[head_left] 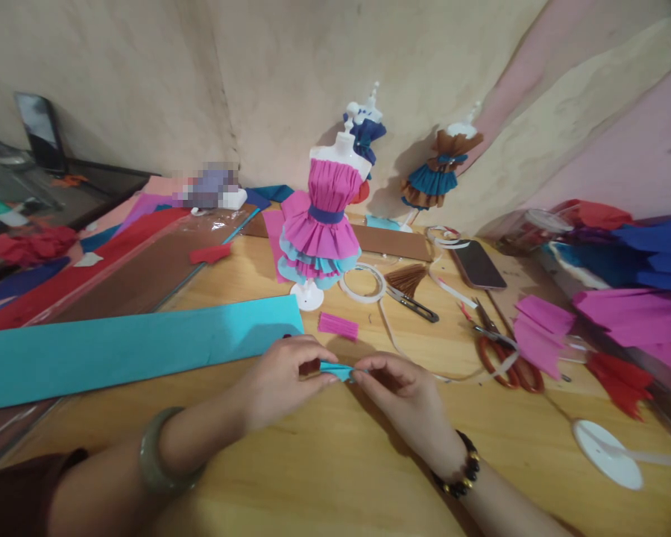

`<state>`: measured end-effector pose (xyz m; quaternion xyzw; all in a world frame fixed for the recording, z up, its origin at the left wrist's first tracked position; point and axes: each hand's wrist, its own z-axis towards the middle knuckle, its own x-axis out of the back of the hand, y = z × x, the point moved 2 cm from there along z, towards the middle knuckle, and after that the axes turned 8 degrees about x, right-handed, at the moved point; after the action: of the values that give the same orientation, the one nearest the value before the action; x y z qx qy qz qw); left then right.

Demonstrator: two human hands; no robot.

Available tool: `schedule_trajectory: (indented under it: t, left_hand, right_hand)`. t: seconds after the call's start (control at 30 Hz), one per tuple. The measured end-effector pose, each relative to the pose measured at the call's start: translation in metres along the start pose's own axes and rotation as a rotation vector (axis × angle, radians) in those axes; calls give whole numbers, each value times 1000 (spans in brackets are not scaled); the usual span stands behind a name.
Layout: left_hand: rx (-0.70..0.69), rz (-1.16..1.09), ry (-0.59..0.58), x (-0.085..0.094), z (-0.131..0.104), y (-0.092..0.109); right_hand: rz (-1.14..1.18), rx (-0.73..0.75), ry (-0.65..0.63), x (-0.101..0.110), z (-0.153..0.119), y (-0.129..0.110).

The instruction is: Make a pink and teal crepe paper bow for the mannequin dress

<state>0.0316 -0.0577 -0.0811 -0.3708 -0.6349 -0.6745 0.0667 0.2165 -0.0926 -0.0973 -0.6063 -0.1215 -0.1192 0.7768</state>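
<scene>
A small folded turquoise piece (336,370) is stretched between my two hands, above the wooden table. My left hand (291,373) pinches its left end between thumb and fingertips. Its right end is pinched by my right hand (405,395). Just beyond lies a small pleated magenta piece (338,326). Behind it stands a white mini mannequin in a pink and turquoise ruffled dress (327,216) with a dark blue waistband. A long turquoise strip (145,343) lies flat to the left, beyond my left forearm.
Red-handled scissors (506,358), thread snips (414,304), a tape roll (363,283) and a phone (478,265) lie on the right. Two more dressed mannequins stand by the wall. Coloured paper is piled at the far right (637,313) and left. A white disc (608,453) lies lower right.
</scene>
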Motion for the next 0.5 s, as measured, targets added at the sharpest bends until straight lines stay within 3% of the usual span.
schedule_trajectory:
  t: [0.2, 0.4, 0.5]
  left_hand:
    - [5, -10, -6, 0, 1, -1]
    - [27, -68, -61, -1, 2, -6]
    - [58, -110, -32, -1, 1, -7]
  right_hand:
    - [-9, 38, 16, 1, 0, 3]
    - [-11, 234, -33, 4, 3, -1]
    - [-24, 222, -41, 4, 4, -2]
